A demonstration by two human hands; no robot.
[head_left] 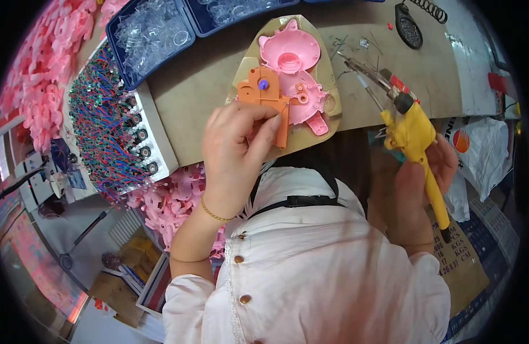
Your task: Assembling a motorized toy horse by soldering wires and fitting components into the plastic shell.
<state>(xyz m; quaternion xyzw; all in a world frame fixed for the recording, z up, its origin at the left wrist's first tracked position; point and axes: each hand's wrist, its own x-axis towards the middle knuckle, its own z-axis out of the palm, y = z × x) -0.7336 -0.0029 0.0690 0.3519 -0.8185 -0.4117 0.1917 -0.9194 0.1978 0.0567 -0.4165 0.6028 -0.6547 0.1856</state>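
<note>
Right hand (442, 163) gripping the yellow iron (414, 140) at two o'clock; left hand (236, 135) bent pinch-like over the orange part (257, 96) at twelve, can't tell on what. Purple knob (264, 85) is on; the pink shell (276, 49) still lies open.

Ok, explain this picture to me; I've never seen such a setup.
There is no robot, just a person's bare hands. A fisheye camera worn on the head looks down, so straight edges bend near the rim.

On the workbench, a beige holder carries pink plastic shells and an orange plastic piece. Blue bins of clear parts and coloured wires lie nearby.

The left hand is at the orange piece; its exact grip is unclear. The right hand holds a yellow soldering gun.
</note>
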